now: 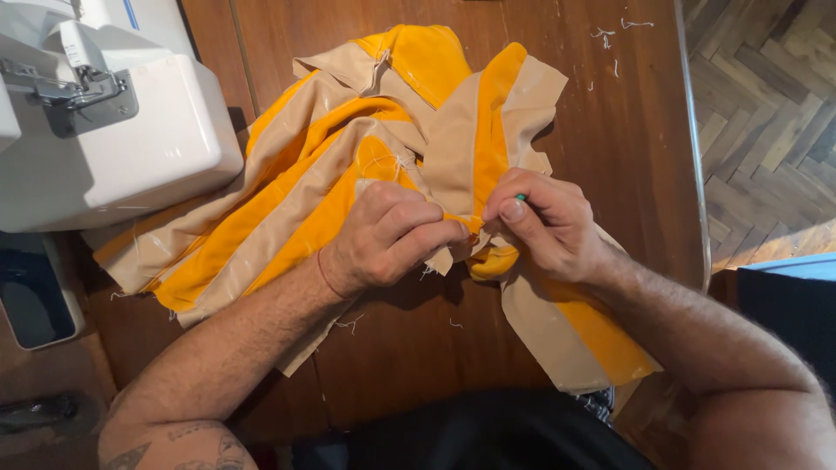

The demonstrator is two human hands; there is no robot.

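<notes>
Left hand [387, 239] and right hand [544, 224], fingers pinching crumpled orange-and-beige striped fabric [348, 165], wooden table [610, 113]

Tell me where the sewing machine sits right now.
The white sewing machine sits at the upper left of the head view, on the wooden table, just left of the orange and beige fabric and beyond the left hand.

The crumpled fabric [348, 165] at the frame's centre was striped in bright orange-yellow and beige. In the upper left, the boxy plastic sewing machine [113, 130] was white, and the wooden table [610, 130] was dark reddish-brown, flecked with pale thread scraps [603, 35].
</notes>
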